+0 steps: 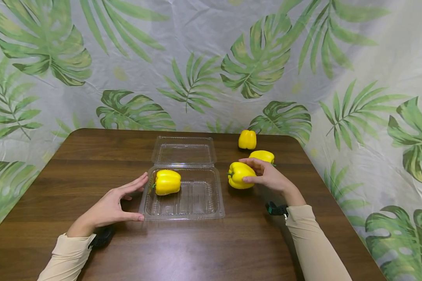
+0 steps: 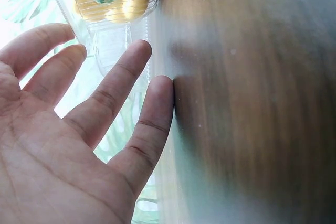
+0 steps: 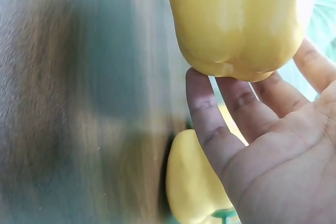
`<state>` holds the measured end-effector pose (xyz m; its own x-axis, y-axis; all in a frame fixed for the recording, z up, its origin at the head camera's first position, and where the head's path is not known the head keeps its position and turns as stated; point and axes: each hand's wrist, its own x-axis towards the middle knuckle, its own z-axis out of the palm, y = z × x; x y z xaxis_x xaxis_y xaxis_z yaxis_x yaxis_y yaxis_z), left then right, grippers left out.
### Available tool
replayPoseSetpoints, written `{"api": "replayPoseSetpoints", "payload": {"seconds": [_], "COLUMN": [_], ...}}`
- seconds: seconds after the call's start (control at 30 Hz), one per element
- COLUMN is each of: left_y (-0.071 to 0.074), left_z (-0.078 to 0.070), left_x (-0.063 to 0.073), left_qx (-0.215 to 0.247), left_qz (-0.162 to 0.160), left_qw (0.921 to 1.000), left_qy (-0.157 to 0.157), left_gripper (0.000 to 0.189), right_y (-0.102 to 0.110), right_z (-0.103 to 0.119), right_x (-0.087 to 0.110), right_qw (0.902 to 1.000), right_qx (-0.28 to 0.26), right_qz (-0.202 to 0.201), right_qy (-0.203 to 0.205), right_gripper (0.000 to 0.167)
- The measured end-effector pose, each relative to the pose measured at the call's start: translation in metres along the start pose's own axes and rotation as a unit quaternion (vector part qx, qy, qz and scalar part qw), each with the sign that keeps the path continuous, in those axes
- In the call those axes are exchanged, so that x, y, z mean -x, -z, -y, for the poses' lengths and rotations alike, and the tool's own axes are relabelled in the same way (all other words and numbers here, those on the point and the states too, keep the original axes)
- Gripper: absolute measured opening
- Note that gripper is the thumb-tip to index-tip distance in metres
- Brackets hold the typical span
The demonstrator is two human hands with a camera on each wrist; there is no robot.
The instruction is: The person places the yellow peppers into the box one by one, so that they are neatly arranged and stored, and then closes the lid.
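My right hand point(image 1: 267, 175) grips a yellow bell pepper point(image 1: 240, 176) by its blunt end, to the right of a clear plastic container point(image 1: 204, 212). In the right wrist view this pepper point(image 3: 236, 19) sits against the fingertips, its stem out of sight. Another yellow bell pepper point(image 1: 167, 182) lies in the left part of the container, stem to the left. Beside the container's left edge is my left hand point(image 1: 116, 203), thumb and fingers spread and holding nothing. The thumb tip is at the near left corner; whether it touches the rim, I cannot tell.
The container's hinged lid point(image 1: 183, 150) lies folded back, away from me. Just behind my right hand lies a yellow pepper point(image 1: 262, 156), and a further yellow pepper point(image 1: 247, 139) stands near the table's far edge. A leaf-patterned cloth point(image 1: 197, 47) hangs behind the wooden table point(image 1: 102, 156).
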<state>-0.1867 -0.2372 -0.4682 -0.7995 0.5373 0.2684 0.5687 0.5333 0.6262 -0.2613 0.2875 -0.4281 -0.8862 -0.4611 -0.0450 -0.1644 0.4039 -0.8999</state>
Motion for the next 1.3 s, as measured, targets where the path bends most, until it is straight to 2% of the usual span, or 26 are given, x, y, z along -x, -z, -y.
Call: {"api": "replayPoseSetpoints", "payload": {"seconds": [0.73, 1.1, 1.3], "left_y": [0.000, 0.001, 0.001], "left_z": [0.000, -0.003, -0.003], "left_x": [0.000, 0.000, 0.000], "left_qx": [0.003, 0.008, 0.004], "left_qz": [-0.002, -0.004, 0.001], "left_qw": [1.0000, 0.9998, 1.0000], "left_qy": [-0.003, -0.016, -0.003], "left_gripper": [0.107, 0.108, 0.107], "right_y": [-0.017, -0.023, -0.027], "right_z": [0.032, 0.047, 0.054], "right_x": [-0.012, -0.020, -0.025], "right_qw": [0.9996, 0.9994, 0.9995], "right_qx": [-0.002, 0.012, 0.010], "right_qz": [-0.026, -0.021, -0.016], "right_qy": [0.013, 0.025, 0.026], "right_gripper": [0.059, 0.060, 0.060]}}
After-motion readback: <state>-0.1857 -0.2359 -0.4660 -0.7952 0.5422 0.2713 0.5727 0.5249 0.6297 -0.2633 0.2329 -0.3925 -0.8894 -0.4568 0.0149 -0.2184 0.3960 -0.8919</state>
